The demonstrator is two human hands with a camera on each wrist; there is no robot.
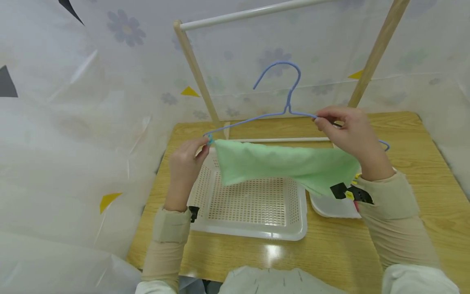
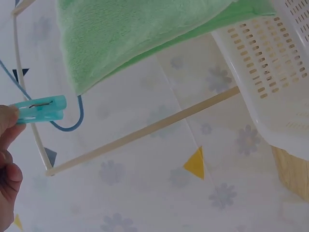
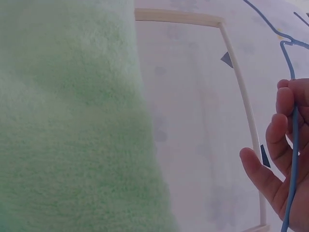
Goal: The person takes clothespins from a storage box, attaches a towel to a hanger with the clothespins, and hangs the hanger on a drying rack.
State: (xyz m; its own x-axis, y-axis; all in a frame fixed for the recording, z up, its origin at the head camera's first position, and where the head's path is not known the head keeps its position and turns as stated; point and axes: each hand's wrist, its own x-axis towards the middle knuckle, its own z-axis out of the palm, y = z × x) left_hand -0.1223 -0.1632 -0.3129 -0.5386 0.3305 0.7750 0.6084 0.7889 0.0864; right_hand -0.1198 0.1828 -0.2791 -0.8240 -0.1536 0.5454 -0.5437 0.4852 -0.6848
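Observation:
A blue wire hanger (image 1: 262,116) is held up over the table with its hook upward. Over its lower bar hangs a folded light-green towel (image 1: 264,161), fluffy in the left wrist view. My left hand (image 1: 186,161) pinches a teal clothespin (image 2: 43,108) between thumb and fingers, close to the hanger's left end and the towel's upper left corner. With its fingertips, my right hand (image 1: 350,128) grips the hanger's right shoulder wire. In the right wrist view the blue wire (image 3: 294,140) passes along the fingers, and the near towel (image 3: 72,121) fills the left side.
Beneath the towel stands a white perforated basket (image 1: 253,232). To its right is a white tray (image 1: 330,207), partly hidden by the towel and right arm. A rack with wooden posts (image 1: 196,73) and a white top bar (image 1: 253,13) stands behind on the wooden table (image 1: 227,253).

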